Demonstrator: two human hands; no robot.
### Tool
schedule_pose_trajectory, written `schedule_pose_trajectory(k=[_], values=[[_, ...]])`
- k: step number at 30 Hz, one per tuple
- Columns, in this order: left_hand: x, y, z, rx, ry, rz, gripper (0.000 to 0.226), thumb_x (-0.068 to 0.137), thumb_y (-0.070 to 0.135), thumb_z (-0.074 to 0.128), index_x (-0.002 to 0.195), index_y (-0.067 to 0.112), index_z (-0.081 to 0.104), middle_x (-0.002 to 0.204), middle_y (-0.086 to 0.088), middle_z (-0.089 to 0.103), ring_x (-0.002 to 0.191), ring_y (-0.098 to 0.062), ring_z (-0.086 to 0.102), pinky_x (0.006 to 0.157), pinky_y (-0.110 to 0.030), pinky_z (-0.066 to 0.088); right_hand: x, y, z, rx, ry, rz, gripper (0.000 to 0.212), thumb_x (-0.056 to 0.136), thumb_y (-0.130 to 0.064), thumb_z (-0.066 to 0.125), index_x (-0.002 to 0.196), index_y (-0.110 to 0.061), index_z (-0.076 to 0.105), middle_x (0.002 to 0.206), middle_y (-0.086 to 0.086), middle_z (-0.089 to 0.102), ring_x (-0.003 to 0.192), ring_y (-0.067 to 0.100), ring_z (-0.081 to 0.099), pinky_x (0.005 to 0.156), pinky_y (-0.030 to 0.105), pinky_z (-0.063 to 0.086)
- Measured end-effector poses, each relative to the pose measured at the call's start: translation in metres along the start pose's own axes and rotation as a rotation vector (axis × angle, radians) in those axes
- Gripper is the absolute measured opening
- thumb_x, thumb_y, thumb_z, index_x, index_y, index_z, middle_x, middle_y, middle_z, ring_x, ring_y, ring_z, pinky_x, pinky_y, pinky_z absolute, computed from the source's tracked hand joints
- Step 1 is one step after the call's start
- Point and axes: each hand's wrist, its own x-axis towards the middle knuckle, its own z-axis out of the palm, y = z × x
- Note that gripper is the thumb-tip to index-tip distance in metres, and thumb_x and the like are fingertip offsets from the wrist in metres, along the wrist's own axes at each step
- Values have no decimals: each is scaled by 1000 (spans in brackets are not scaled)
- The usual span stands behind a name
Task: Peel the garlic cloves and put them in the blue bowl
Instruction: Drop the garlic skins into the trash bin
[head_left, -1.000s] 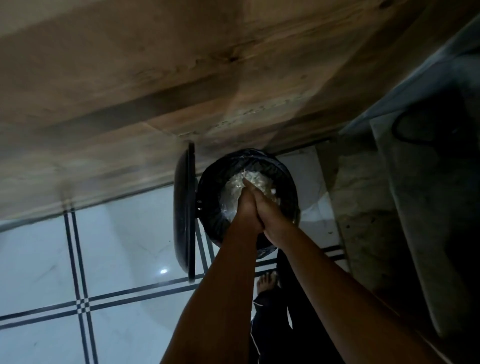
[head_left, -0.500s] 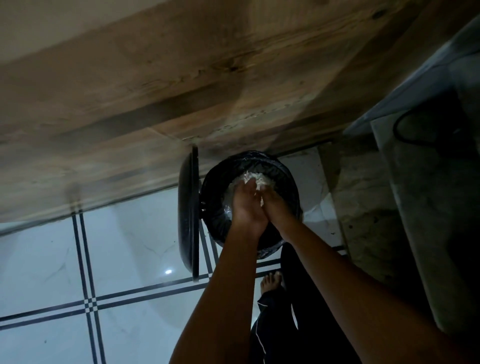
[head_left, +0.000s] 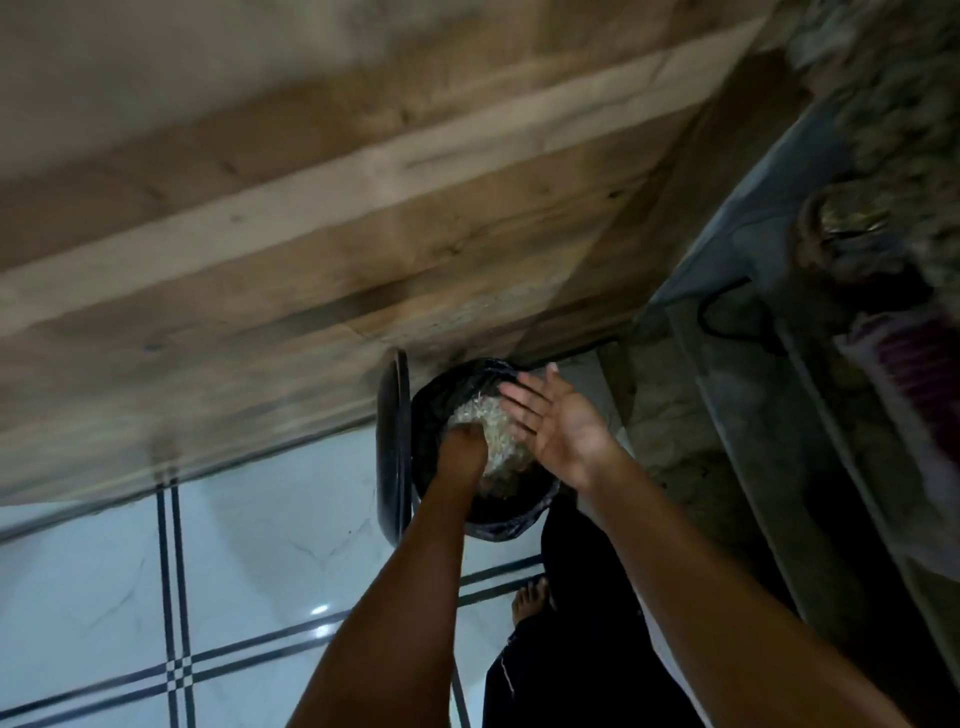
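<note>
**Inspector A:** Task material first. What is found?

**Inspector B:** No whole clove and no blue bowl can be made out. What shows is a pale heap of papery scraps (head_left: 493, 431), apparently garlic skins, lying inside a black-lined bin (head_left: 524, 512) on the floor. The left hand (head_left: 460, 454) is down in the bin, directly on the heap, knuckles up; I cannot tell whether its fingers are curled or straight. The right hand (head_left: 558, 421) hovers just right of the left, over the bin's far rim, palm up, fingers spread and holding nothing.

**Inspector A:** Edges and clearance?

**Inspector B:** The bin lid (head_left: 393, 447) stands upright just left of the left hand. A wooden panel (head_left: 322, 249) runs close beyond both hands. Right of the right hand rises a stone ledge (head_left: 670, 431). White tiled floor (head_left: 249, 561) with dark lines lies open to the left; a bare foot (head_left: 530, 600) stands nearer the person, below the bin.

**Inspector A:** Change against the earlier record?

**Inspector B:** Half a second ago both hands were together over the heap. They have since parted: the right has lifted and opened, the left has stayed low.
</note>
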Motion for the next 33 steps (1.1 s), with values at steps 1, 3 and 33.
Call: schedule_pose_trajectory(k=[1,3,33], values=[[-12,10,-5,-113,4,8,31,101,18,36,77,8,52,84,-15,54,88,-25,52,84,-33,45,-16,-11,3,6,3,-21,52,101,-40,28,139,-7,38,141,12,46,130,26,43,101,35,35],[-46,40,-12,-363,-40,57,25,100,21,38,85,12,56,86,-7,56,80,-22,55,68,-28,44,-56,-29,9,20,6,-83,46,101,-33,32,139,-7,38,140,13,46,129,28,44,102,34,35],[-611,29,336,43,-1045,641,18,98,12,41,86,17,54,77,0,57,58,-9,51,47,-15,40,-620,33,-373,514,751,-946,12,94,-15,48,88,-17,57,66,-3,59,51,12,54,51,24,43]])
